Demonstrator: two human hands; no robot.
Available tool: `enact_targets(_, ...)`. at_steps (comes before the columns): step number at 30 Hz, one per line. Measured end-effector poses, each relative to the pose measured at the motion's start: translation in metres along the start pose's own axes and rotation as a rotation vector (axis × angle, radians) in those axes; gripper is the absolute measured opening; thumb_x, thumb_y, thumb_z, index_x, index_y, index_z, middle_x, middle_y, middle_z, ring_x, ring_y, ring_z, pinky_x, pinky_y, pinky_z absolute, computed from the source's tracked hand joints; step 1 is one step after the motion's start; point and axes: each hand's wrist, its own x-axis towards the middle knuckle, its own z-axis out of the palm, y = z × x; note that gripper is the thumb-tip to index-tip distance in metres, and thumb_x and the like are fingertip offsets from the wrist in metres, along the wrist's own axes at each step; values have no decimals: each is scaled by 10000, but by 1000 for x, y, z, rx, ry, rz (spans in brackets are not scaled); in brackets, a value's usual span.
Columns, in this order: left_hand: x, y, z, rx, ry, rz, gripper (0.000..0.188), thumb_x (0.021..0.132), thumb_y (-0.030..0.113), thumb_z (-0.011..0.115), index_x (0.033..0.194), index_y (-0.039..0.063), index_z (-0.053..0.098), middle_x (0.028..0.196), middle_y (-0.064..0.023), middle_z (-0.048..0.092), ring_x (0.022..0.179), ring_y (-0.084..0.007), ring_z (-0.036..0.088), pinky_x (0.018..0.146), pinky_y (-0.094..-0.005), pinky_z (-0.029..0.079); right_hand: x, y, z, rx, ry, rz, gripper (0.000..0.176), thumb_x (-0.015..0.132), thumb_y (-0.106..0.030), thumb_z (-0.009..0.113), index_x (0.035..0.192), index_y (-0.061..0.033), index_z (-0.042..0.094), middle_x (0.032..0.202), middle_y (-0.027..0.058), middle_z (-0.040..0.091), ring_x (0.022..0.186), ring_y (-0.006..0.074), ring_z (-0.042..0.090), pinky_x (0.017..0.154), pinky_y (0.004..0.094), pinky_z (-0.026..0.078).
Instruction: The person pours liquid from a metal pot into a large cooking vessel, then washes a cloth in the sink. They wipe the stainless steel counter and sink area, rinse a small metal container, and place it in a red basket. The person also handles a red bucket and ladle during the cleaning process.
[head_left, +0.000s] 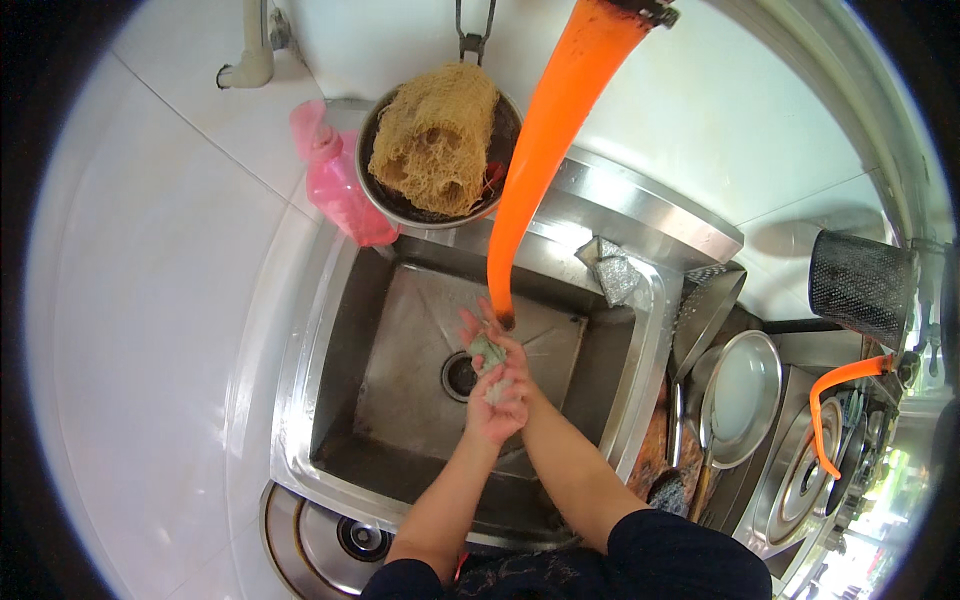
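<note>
My left hand (500, 424) and my right hand (517, 361) meet over the stainless steel sink (420, 315), palms turned partly upward. Between them is a small, pale green, wet wad (487, 352), which could be a sponge or a cloth. Both hands press around it, and their overlapping fingers hide part of it. Just above my fingertips hangs the end of an orange hose spout (536, 157). The round drain (459, 375) lies below and to the left of the hands.
Behind the sink, a pan (363, 161) holds a dried loofah (435, 139). A pink pump bottle (334, 184) stands beside it. Crumpled scouring pads (615, 277) lie on the back right rim. Right of the sink are a white-looking pan (746, 397) and a perforated utensil holder (859, 285).
</note>
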Motion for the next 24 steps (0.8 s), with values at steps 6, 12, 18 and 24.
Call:
enact_targets(6,9,46,9,1911,603,117,125,848,138,589,956,75,600,719,-83,589,560,-207,527,485,-353,441,34,-25,-13,-850,509,223,180,963,-188,524,1088,-64,562,672,-8,426,572,114,403,469,258,323)
enact_targets(12,48,82,21,3095,1050,328,218,804,147,593,966,11,643,888,-194,677,786,-359,653,718,-450,536,59,-39,-25,-420,927,-211,243,977,-314,536,910,-89,600,773,16,515,682,174,485,618,315,422)
enact_targets(18,53,89,20,2237,1094,263,395,846,386,642,1077,66,640,911,-116,687,799,-301,672,752,-481,543,42,-48,14,-341,684,-325,387,1008,-394,419,1018,-51,597,959,72,594,955,243,546,904,379,418)
enact_targets(24,53,53,-5,832,592,482,544,863,568,576,1031,51,590,988,-70,600,813,-287,646,800,-481,543,-23,14,54,-1340,369,-378,305,985,-214,516,1187,14,536,1110,108,602,1022,194,589,934,331,456)
